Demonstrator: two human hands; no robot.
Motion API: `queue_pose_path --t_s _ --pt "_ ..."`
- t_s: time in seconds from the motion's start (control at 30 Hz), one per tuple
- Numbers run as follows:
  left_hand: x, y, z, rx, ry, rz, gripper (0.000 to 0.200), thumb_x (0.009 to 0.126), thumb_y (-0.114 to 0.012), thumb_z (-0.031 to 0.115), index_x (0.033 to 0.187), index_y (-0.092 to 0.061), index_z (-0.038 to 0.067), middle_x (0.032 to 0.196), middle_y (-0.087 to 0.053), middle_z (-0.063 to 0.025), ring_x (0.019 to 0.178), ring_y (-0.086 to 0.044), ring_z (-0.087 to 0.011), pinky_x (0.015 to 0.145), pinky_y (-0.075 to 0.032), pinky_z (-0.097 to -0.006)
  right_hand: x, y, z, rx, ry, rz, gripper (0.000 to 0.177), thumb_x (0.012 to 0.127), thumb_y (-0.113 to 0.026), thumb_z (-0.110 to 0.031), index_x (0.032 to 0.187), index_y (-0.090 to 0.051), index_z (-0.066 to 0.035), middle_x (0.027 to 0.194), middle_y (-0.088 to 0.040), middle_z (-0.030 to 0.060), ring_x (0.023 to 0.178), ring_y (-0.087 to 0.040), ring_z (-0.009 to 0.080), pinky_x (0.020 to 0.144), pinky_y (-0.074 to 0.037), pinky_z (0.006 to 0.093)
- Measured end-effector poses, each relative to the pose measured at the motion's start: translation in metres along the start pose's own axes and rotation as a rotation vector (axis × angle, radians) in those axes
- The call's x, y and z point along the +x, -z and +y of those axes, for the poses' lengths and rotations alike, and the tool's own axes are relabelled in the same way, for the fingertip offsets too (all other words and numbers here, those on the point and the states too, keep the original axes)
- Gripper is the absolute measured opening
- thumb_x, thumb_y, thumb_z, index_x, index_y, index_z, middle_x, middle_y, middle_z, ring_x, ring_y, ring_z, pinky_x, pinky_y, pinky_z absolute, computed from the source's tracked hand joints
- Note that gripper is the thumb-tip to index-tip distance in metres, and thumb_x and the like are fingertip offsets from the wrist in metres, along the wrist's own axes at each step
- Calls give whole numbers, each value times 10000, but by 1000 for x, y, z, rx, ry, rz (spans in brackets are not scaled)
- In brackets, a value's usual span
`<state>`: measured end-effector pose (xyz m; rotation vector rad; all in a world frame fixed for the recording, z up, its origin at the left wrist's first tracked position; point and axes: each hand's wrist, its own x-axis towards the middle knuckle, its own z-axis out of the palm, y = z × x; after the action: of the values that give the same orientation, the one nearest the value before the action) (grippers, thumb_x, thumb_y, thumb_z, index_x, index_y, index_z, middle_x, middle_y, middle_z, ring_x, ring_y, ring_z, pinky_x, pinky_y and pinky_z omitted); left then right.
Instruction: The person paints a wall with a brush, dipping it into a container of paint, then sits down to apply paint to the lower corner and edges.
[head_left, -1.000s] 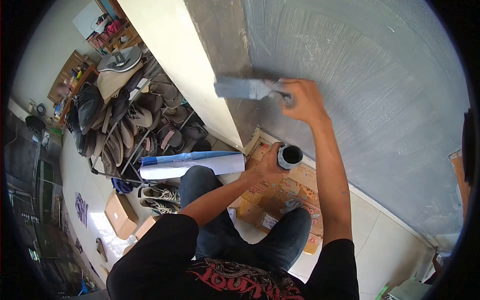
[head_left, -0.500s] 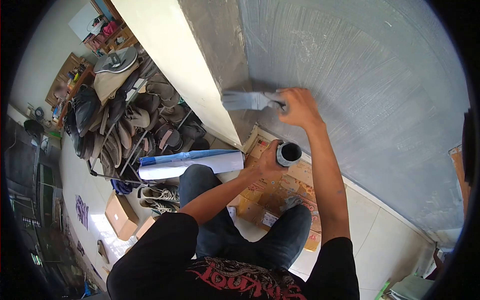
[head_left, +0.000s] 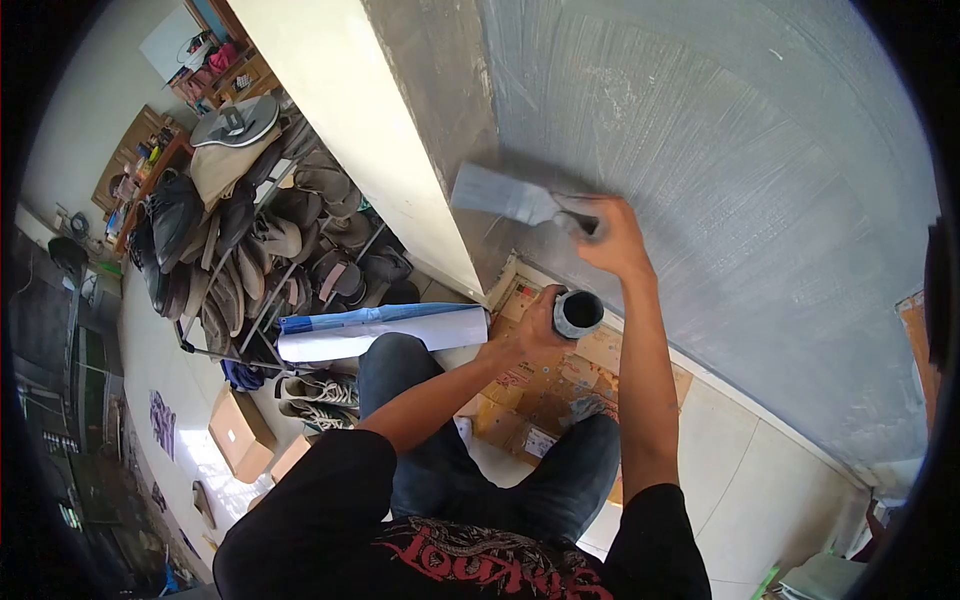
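Observation:
My right hand (head_left: 612,237) is closed round the handle of a wide, grey-smeared paintbrush (head_left: 500,193). The brush points left, its bristles over the dark grey strip at the wall's edge (head_left: 440,90). Streaky grey covers the wall (head_left: 680,130) beside it. Lower down, my left hand (head_left: 541,322) grips a small cup (head_left: 578,313), held upright with its dark opening facing up. The cup's outside is smeared grey.
Flattened cardboard (head_left: 510,392) lies on the tiled floor under the cup. A white and blue roll (head_left: 385,332) lies left of it. Further left stand a rack of shoes (head_left: 270,235), sneakers (head_left: 318,398) and an open box (head_left: 241,435).
My right hand has moved slightly down and right, and the brush now tilts, with its bristle end higher than its handle. My left hand and the cup have hardly moved.

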<state>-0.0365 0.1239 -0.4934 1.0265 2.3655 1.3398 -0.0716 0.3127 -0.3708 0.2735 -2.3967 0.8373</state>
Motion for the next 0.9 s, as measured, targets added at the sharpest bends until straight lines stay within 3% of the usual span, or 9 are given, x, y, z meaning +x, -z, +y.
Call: queue_pose_path --t_s 0.1,0.23,0.3,0.37,0.43,0.5,0.57,0.67,0.9 --pt "1 -12 -17 -43 -28 7 860 579 -892 159 1306 -454 21 1237 -591 -241 1163 -590 -451 971 -495 -482 21 21 -54 307 -285 -37 382 774 -725 -208 1152 -761 -157 1079 -718 202 963 -675 398 871 -547 422" --pt "4 -13 -17 -87 12 -56 874 633 -926 202 1334 -430 40 1227 -607 -225 1201 -582 -421 991 -477 -479 17 -5 -65 160 -248 -113 401 772 -723 -203 1167 -749 -136 1080 -715 199 999 -660 402 875 -542 430" --pt "5 -16 -20 -122 -9 -16 864 567 -894 166 1297 -456 26 1237 -590 -229 1161 -594 -433 981 -496 -469 1 -18 -56 -77 -140 -190 397 789 -716 -198 1180 -741 -134 1084 -716 190 1004 -658 406 873 -540 431" --pt "5 -13 -13 -97 -5 -4 872 564 -895 166 1302 -453 22 1235 -590 -229 1159 -596 -431 980 -497 -467 -7 -8 -50 -42 -233 -234 401 788 -720 -186 1185 -740 -133 1073 -717 195 1009 -665 395 887 -537 426" --pt "-1 -15 -10 -79 15 10 881 562 -896 167 1308 -451 19 1232 -589 -229 1157 -598 -429 979 -498 -464 -10 -2 -51 130 -71 49 305 829 -739 -129 1125 -755 -57 987 -728 215 879 -702 358 810 -525 367" --pt "0 -15 -15 -68 0 -5 896 559 -897 160 1318 -445 12 1234 -587 -230 1155 -601 -432 972 -502 -466 -2 2 -60 213 -130 20 299 832 -738 -112 1121 -749 -34 970 -729 215 870 -705 358 800 -525 360" --pt "0 -18 -22 -82 0 -9 897 560 -898 158 1320 -446 11 1239 -587 -228 1158 -601 -433 972 -502 -468 11 -2 -71 360 -301 -57 380 780 -744 -185 1156 -757 -134 1088 -726 184 1045 -667 375 925 -520 428" --pt "2 -20 -23 -110 -46 30 898 557 -902 153 1320 -450 11 1245 -587 -222 1159 -600 -435 969 -501 -472 -1 -21 -69 -32 -209 -118 369 778 -741 -187 1140 -760 -119 1086 -727 184 1035 -667 380 921 -518 427" --pt "-4 -17 -18 -15 -66 85 922 547 -915 150 1332 -447 26 1235 -588 -219 1151 -601 -437 952 -499 -478 -20 -7 -70 109 -181 -5 342 788 -733 -160 1122 -757 -89 1051 -723 201 985 -675 397 898 -524 411"
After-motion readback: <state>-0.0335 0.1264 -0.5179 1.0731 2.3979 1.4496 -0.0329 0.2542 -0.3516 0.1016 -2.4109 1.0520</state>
